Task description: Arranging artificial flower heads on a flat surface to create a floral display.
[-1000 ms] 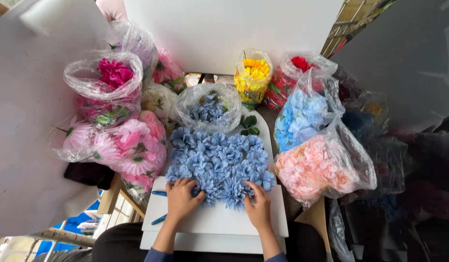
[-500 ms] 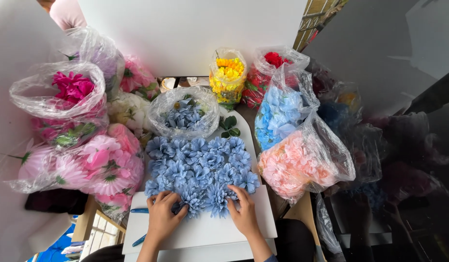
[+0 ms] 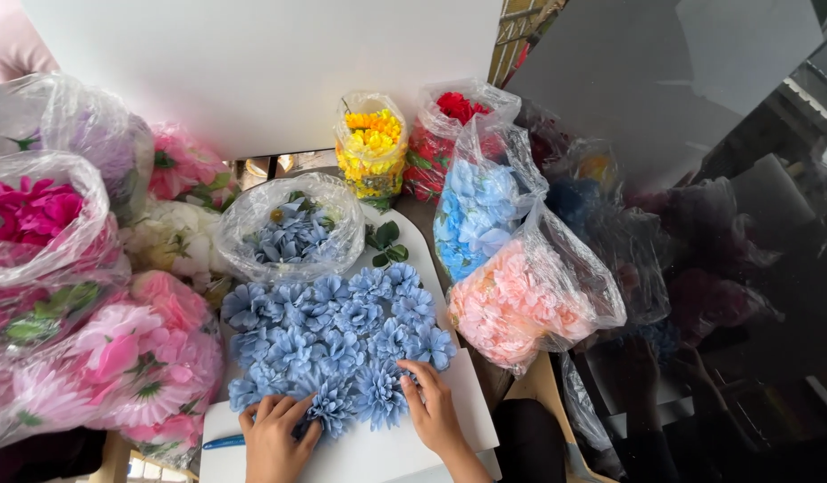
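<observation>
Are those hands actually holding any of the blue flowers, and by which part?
Nothing is lifted. The left hand and right hand rest flat on the near edge of the blue flower pile, fingers touching petals.

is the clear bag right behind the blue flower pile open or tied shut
Open. The clear bag has its mouth rolled wide, and the blue flowers inside show uncovered from above, behind the loose blue flower pile.

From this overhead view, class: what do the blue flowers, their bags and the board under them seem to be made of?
Blue flowers: probably fabric, matte, with crisp, uniform petals, so artificial. Bags: thin clear plastic film, glossy and crinkled, contents showing through. White board: smooth, flat and matte, perhaps foam board or card; I cannot tell which.
</observation>
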